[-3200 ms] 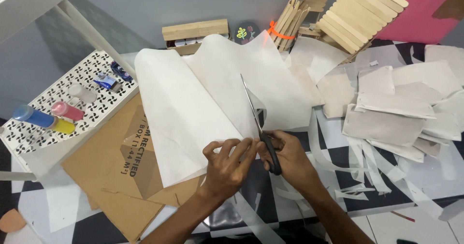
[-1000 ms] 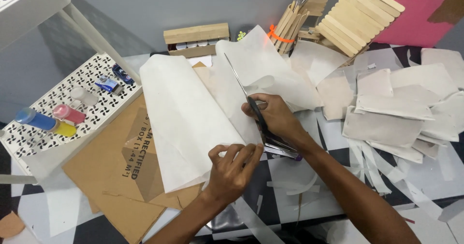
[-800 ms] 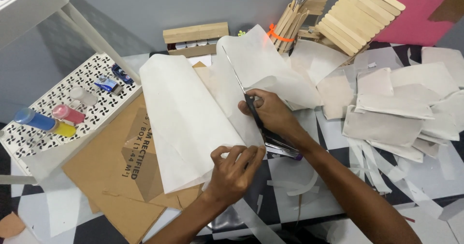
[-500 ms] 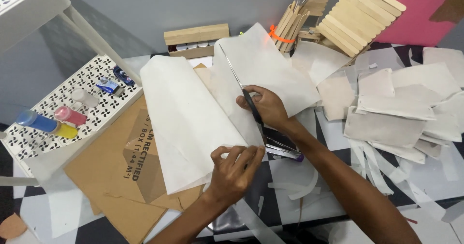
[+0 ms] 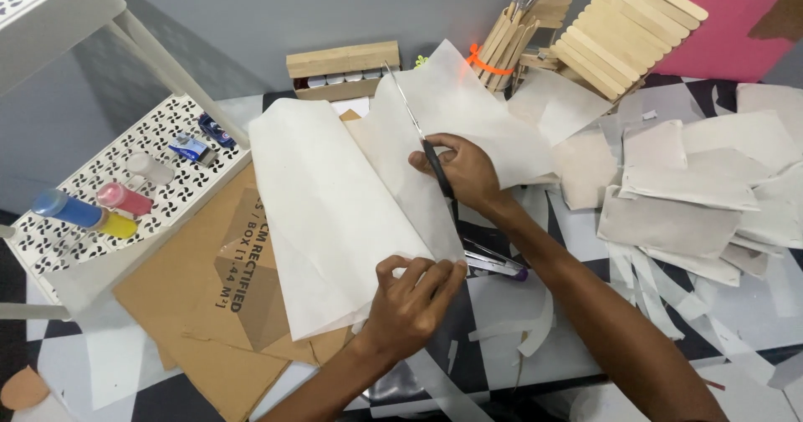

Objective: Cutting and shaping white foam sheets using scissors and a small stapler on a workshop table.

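Over the flattened cardboard (image 5: 192,305), a large white paper sheet (image 5: 335,221) is pinched at its near edge by the left hand (image 5: 414,292) to keep it taut, while scissors (image 5: 422,142), gripped firmly in the right hand (image 5: 464,167), are run along the cut line

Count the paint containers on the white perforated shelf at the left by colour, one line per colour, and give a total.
Blue round paint bottle: 1
Pink round paint bottle: 1
Yellow round paint bottle: 1
White round paint bottle: 1
Small blue paint tubes: 2
Total: 6, all lying on the white perforated metal shelf.
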